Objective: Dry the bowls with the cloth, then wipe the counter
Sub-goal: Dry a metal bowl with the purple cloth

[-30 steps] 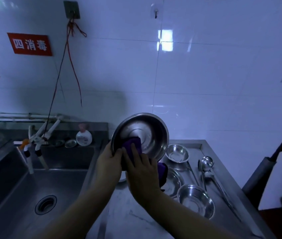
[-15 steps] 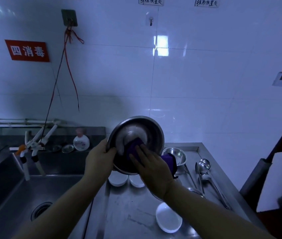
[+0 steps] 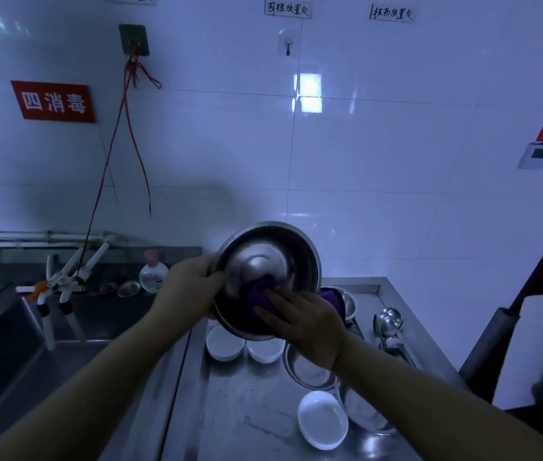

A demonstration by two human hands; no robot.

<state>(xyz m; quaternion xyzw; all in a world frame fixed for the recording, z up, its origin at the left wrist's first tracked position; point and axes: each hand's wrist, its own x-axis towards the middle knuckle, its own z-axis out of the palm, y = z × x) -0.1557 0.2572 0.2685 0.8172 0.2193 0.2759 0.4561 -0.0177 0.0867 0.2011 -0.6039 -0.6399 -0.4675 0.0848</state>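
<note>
Both hands work: left hand (image 3: 186, 291) grips steel bowl (image 3: 268, 261), right hand (image 3: 306, 322) presses purple cloth (image 3: 261, 294) inside.

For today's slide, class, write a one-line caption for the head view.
Left hand grips a steel bowl while right hand presses a purple cloth inside it.

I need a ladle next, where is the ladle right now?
The ladle lies at the counter's right edge, just right of the right hand.
</note>
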